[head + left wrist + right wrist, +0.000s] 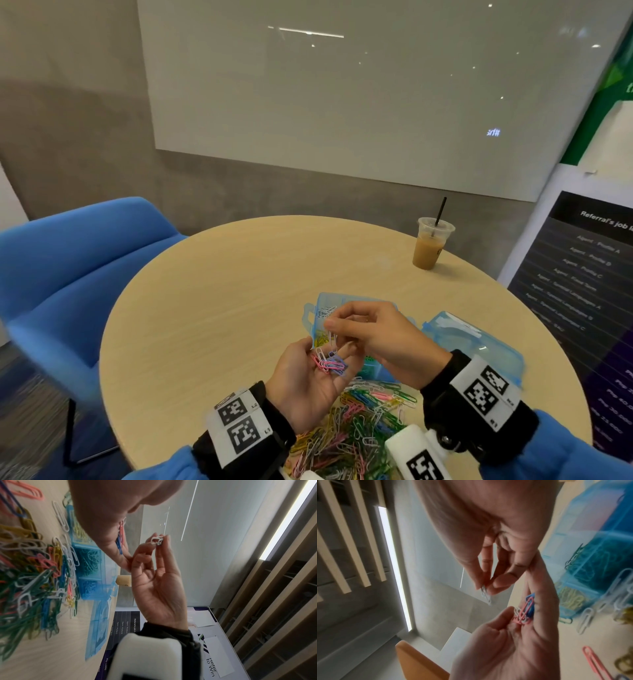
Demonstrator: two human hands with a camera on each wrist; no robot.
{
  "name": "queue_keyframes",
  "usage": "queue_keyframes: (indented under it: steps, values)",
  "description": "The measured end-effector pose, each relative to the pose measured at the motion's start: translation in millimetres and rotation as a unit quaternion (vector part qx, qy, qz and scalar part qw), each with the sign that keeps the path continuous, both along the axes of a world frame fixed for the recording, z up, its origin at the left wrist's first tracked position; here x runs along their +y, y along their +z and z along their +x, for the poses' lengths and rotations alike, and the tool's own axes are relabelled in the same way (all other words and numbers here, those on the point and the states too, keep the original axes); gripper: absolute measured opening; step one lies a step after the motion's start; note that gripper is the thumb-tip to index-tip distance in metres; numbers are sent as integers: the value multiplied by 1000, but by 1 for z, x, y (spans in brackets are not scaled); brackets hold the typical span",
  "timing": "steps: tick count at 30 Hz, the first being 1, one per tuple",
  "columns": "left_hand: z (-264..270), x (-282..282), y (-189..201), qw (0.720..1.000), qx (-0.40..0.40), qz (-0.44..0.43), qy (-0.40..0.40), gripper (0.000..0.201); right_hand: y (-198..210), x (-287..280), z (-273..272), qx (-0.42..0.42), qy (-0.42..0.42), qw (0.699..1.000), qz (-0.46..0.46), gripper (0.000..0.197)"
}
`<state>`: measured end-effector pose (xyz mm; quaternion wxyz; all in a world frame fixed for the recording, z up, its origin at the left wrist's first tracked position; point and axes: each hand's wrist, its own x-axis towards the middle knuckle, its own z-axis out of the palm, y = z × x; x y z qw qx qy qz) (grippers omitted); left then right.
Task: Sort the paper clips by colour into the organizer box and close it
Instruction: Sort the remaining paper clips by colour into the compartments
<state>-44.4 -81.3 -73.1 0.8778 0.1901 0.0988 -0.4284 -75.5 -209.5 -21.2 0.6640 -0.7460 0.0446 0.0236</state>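
Sorting is partway: the organizer box (317,320), lid open, sits right of centre near the table's (205,291) near edge with some white, yellow, green and blue clips already in compartments, while a big mixed pile (356,428) at the near edge is unsorted. Left hand (305,380) is cupped palm-up above the table, loosely holding a small bunch of pink, blue and white clips (329,364). Right hand (383,337) pinches white clips (157,540) between thumb and fingertips, just over the box's left end.
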Motion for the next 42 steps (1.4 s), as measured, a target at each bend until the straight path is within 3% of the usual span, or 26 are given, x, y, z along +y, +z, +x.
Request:
queue_keyframes:
  steps: [6, 10, 13, 17, 19, 21, 24, 28, 35, 39, 42]
  values:
    - [0, -2, -1, 1000, 7, 18, -3, 61, -10, -13, 12, 54, -47, 993, 90, 11]
    - [3, -1, -2, 998, -9, 60, -1, 62, -19, -26, 29, -10, -157, 975, 154, 12]
    - [3, 0, 0, 997, -10, 75, 7, 62, -28, -36, 38, -59, -174, 980, 75, 24]
    - [3, 2, 3, 996, -26, 89, 0, 61, -34, -45, 38, -53, -145, 981, -119, 43]
    - [4, 2, 1, 995, -27, 96, -2, 61, -30, -45, 36, -57, -137, 974, -173, 48]
    - [4, 2, 0, 995, -28, 99, -3, 62, -23, -43, 31, -83, -129, 968, -198, 45]
    - [4, 2, -1, 995, -36, 93, -7, 63, -14, -35, 20, -110, -52, 959, -256, 23]
    - [2, 2, -1, 996, -49, 67, -17, 69, -12, -19, 9, -153, 3, 912, -380, 9]
    - [1, 3, -1, 997, -53, 32, -34, 72, -15, -4, 4, -158, 69, 894, -413, 5]
    - [0, 2, -2, 997, -51, 37, -37, 71, -9, -6, 7, -111, 117, 908, -387, 6]
    - [1, 2, -2, 997, -46, 46, -47, 71, -6, -13, 15, -105, 87, 948, -288, 7]
